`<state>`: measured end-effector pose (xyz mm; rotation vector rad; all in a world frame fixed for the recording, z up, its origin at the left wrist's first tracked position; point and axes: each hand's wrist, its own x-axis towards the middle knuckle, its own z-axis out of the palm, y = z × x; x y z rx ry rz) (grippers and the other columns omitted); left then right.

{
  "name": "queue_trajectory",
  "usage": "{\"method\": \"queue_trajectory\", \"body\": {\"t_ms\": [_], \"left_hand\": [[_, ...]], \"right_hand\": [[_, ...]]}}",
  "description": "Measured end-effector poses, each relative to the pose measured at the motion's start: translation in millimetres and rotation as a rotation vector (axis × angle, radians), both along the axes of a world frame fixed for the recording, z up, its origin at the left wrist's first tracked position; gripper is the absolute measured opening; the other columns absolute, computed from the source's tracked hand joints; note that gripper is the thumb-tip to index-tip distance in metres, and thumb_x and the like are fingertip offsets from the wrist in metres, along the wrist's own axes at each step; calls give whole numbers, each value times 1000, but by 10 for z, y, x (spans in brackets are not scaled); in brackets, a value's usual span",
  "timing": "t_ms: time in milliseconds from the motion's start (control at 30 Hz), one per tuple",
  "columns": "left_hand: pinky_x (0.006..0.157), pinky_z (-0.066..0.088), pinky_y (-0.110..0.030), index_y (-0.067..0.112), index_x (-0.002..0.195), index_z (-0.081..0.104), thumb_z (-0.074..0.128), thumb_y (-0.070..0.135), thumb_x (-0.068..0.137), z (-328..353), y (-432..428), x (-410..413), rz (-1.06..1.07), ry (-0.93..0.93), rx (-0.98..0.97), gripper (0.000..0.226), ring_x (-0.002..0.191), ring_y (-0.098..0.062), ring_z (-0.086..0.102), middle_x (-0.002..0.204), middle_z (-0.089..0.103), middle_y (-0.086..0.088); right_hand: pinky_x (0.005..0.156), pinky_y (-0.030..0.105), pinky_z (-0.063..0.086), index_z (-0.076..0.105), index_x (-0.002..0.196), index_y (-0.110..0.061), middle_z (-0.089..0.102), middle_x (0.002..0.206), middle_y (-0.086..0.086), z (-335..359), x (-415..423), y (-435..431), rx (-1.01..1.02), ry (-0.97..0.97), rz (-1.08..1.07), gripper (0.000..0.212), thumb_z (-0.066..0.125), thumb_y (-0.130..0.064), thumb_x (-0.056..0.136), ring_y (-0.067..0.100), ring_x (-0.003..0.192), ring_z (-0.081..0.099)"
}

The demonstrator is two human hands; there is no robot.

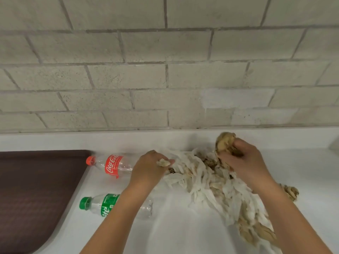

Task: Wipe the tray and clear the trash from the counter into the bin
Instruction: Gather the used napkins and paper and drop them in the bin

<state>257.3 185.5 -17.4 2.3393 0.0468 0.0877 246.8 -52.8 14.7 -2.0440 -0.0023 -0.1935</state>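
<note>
White bench (183,226) below grey block wall: your left hand (148,168) pinches a soiled scrap, right hand (240,160) grips a brown wad (224,142); tissue heap (205,178), two bottles remain, bin unseen

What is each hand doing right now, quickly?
Left hand: closed on a small crumpled tissue scrap.
Right hand: closed on a stained paper wad above the tissue pile.

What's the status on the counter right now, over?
Left hand pinching a paper scrap; right hand gripping a soiled wad. Dirty paper pile on counter. Two empty bottles beside tray. No bin in view.
</note>
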Motion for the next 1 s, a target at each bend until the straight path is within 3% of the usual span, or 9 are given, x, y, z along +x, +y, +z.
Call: {"method": "queue_trajectory", "body": {"t_ms": [167, 300, 400, 533, 600, 700, 800, 900, 1000], "left_hand": [[76, 46, -24, 31, 93, 71, 61, 54, 82, -135, -650, -368, -207, -49, 65, 28, 92, -12, 62, 99, 62, 8], [73, 44, -17, 36, 104, 67, 41, 71, 71, -377, -1145, -835, -447, -116, 139, 55, 90, -9, 62, 106, 58, 12], [56, 35, -10, 38, 102, 65, 44, 63, 75, -491, -1445, -1068, -568, -159, 229, 43, 67, -5, 62, 94, 56, 10], [74, 46, -26, 34, 130, 44, 55, 59, 81, -639, -1741, -1200, -645, -40, 380, 56, 91, -20, 61, 122, 38, 1], [70, 44, -27, 28, 129, 45, 60, 52, 82, -714, -1827, -1247, -617, -33, 444, 55, 96, -22, 58, 122, 40, -2], [43, 28, -16, 27, 100, 60, 81, 32, 57, -818, -1845, -1279, -624, -116, 509, 47, 55, -11, 57, 92, 56, 3], [39, 25, -14, 26, 92, 59, 83, 27, 53, -896, -1804, -1305, -616, -100, 471, 46, 50, -8, 54, 84, 54, 5], [50, 35, -20, 21, 103, 58, 67, 27, 75, -893, -1709, -1343, -561, -52, 434, 30, 70, -14, 59, 101, 52, 2], [49, 37, -15, 23, 94, 62, 73, 28, 66, -938, -1581, -1403, -503, -37, 316, 31, 69, -8, 60, 107, 56, 8]], "right_hand": [[52, 24, 40, 59, 66, -15, 51, 54, 0, -333, -1029, -505, -23, 139, -144, 14, 69, -7, 71, 11, 49, 46], [62, 21, 41, 50, 66, -36, 54, 67, -7, -496, -1563, -825, -482, 426, -82, 17, 62, -46, 75, 7, 64, 52], [63, 18, 37, 37, 72, -37, 45, 84, -7, -549, -1778, -931, -791, 593, -28, 22, 46, -55, 83, 10, 82, 53], [53, 21, 29, 34, 88, -33, 34, 86, -7, -643, -1895, -895, -963, 536, -51, 14, 40, -46, 86, 17, 73, 43], [48, 22, 24, 37, 100, -27, 33, 91, -5, -711, -1898, -843, -1026, 478, -61, 19, 38, -42, 88, 19, 73, 42], [45, 21, 22, 31, 128, -22, 37, 101, -4, -778, -1907, -811, -1033, 428, -75, 44, 38, -39, 88, 21, 70, 41], [42, 19, 19, 18, 147, -33, 42, 115, -1, -924, -1955, -845, -974, 318, -84, 65, 37, -36, 85, 17, 62, 38], [34, 12, 13, 62, 101, -35, 46, 84, -5, -1002, -2067, -875, -822, 169, -103, 37, 41, -36, 71, 9, 41, 34], [31, 16, 29, 55, 65, -29, 45, 80, -6, -1102, -2161, -960, -691, 56, -170, 16, 44, -35, 75, 6, 39, 41]]}}
